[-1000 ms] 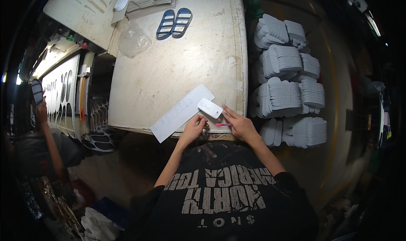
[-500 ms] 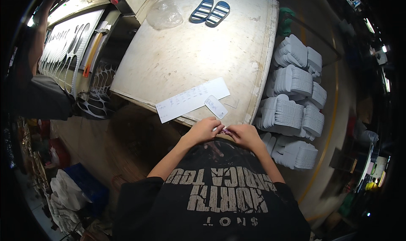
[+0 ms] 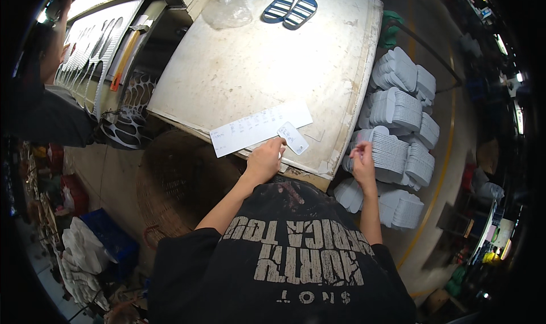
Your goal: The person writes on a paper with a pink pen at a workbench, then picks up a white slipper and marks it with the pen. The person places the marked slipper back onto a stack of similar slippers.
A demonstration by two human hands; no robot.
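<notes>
At the table's front edge, my left hand [image 3: 266,159] is closed, with a small pale bit showing at its fingers; I cannot make out what it is. Just beyond its fingertips lies a small white card [image 3: 293,138] with handwriting. The card overlaps a long white paper strip [image 3: 244,127], also written on. My right hand [image 3: 363,160] is raised off the table's right corner, its fingers curled in a pinch. A hint of pink shows there, too small to name. Behind that hand are stacked grey sole-shaped pieces [image 3: 390,147].
Blue-and-white striped slides [image 3: 289,9] and a clear plastic bag [image 3: 227,8] lie at the far end of the white table [image 3: 250,68]. Several stacks of grey pieces stand along its right side. At left are cut-out sheets [image 3: 94,45], an orange-handled tool [image 3: 123,62] and another person's sleeve [image 3: 45,119].
My hands were together at the table edge, with a small pinkish-purple thing between them. They have parted: the right moved right and up, the left slightly left and toward the card.
</notes>
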